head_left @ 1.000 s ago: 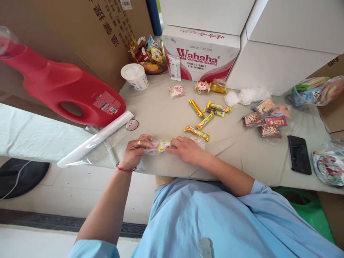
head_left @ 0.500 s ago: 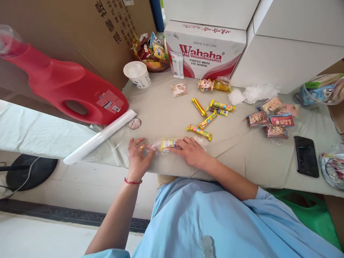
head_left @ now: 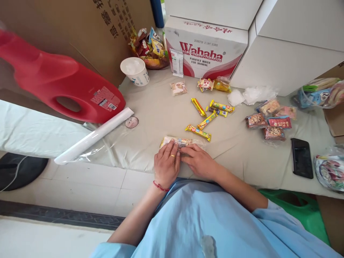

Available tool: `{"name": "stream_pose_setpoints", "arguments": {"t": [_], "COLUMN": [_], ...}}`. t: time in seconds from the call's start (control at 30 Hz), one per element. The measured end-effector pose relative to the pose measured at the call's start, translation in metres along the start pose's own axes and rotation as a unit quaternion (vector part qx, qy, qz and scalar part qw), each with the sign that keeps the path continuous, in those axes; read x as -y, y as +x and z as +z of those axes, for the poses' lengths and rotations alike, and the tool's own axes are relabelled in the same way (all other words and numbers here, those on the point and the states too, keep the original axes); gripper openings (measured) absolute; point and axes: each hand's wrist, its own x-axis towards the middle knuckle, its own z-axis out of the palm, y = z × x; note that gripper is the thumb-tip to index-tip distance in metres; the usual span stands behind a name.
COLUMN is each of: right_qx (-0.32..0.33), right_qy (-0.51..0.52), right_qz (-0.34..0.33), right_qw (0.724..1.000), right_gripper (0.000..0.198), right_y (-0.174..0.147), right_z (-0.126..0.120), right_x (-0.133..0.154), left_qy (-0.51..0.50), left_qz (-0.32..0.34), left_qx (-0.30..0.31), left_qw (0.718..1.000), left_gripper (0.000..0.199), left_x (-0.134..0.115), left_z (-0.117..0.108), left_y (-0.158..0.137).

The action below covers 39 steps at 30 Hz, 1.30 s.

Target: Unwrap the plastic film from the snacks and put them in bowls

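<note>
Left hand (head_left: 167, 163) and right hand (head_left: 201, 161) lie together on a film-wrapped packet (head_left: 185, 141) near the table (head_left: 231, 147) edge, 5 snack sticks (head_left: 198, 133) just beyond; from here, I can't tell whether either grips.

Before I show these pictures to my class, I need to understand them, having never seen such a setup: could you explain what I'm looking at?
There is no machine here, just a person's bare left hand and right hand. One camera, worn on that person's head, looks forward and down. Fingers of both hands rest on a clear-wrapped snack packet; whether they grip it or only press it is hard to tell. On the cloth-covered table beyond lie small yellow snack bars. A roll of clear film lies to the left, a phone to the right, and a paper cup stands farther back.
</note>
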Motion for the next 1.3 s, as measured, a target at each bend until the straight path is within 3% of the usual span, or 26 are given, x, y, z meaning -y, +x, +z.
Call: {"name": "stream_pose_setpoints", "arguments": {"t": [0.1,0.17,0.27,0.37,0.47,0.57,0.63,0.77,0.87,0.97,1.17,1.3], "right_qx": [-0.015,-0.055,-0.093,-0.018,-0.004,-0.071,-0.078,-0.034,0.009,0.018,-0.035,-0.037], "right_qy": [0.108,0.153,0.074,-0.055,-0.109,-0.086,-0.05,-0.071,-0.12,-0.14,-0.153,-0.152], "right_qz": [0.001,0.084,0.273,0.351,0.339,0.322,0.323,0.308,0.303,0.291,0.153,0.097], "right_qw": [0.994,0.983,0.955,0.934,0.935,0.94,0.942,0.948,0.946,0.946,0.976,0.983], "right_gripper": [0.024,0.029,0.045,0.04,0.012,0.01,0.014,0.016,0.017,0.02,0.029,0.043], "right_y": [-0.023,-0.028,-0.02,-0.012,-0.018,-0.023,-0.014,0.04,0.085,0.107,0.081,0.062], "right_z": [-0.012,-0.018,-0.02,-0.018,-0.019,-0.03,-0.04,-0.045,-0.031,-0.008,0.02,0.02], "right_x": [-0.001,-0.003,-0.007,-0.008,-0.007,-0.004,0.0,0.015,0.026,0.031,0.029,0.026], "left_qy": [0.032,0.047,0.065,0.069,0.06,0.034,0.02,0.023,0.026,0.018,-0.142,-0.198], "left_qz": [0.027,0.04,0.051,0.055,0.048,0.041,0.037,0.041,0.05,0.063,0.114,0.053], "left_qx": [0.011,0.012,0.004,-0.005,0.002,0.014,0.018,0.017,0.018,0.012,-0.024,-0.074], "left_qw": [0.999,0.998,0.997,0.996,0.997,0.998,0.999,0.999,0.998,0.998,0.983,0.976], "left_gripper": [0.048,0.051,0.055,0.056,0.058,0.057,0.057,0.058,0.048,0.034,0.031,0.025], "left_x": [0.007,0.008,0.007,0.007,0.006,0.007,0.008,0.007,0.008,0.013,0.039,0.048], "left_z": [0.006,0.008,0.01,0.01,0.01,0.012,0.012,0.013,0.014,0.012,0.001,-0.013], "left_y": [-0.012,-0.015,-0.015,-0.014,-0.014,-0.014,-0.015,-0.015,-0.014,-0.014,-0.028,-0.039]}}
